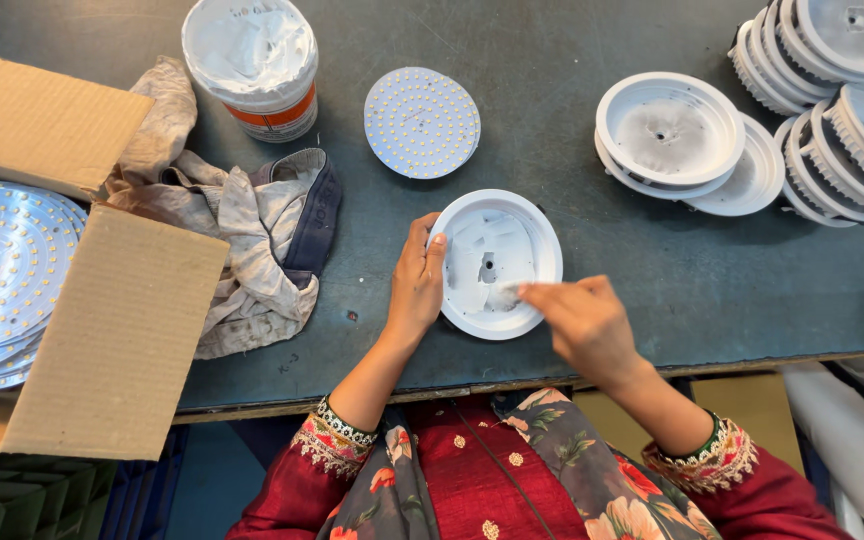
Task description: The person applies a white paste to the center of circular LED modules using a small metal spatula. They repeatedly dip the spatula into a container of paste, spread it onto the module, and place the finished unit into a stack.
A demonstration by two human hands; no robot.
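Note:
A round white lamp housing (542, 245) lies open side up near the table's front edge, smeared inside with white paste. My left hand (415, 285) grips its left rim. My right hand (582, 320) reaches in from the right, its forefinger tip rubbing in the paste near the centre hole. A round white LED disc (422, 122) lies flat just beyond the housing. A tub of white paste (252, 60) with an orange band stands at the far left of the table.
A crumpled dirty rag (242, 225) lies left of my hands. A cardboard box (102, 330) at the left holds stacked LED discs (2, 270). White housings (668, 130) are stacked and leaning at the upper right (842, 100). Another person's sleeve (852, 420) shows at the right edge.

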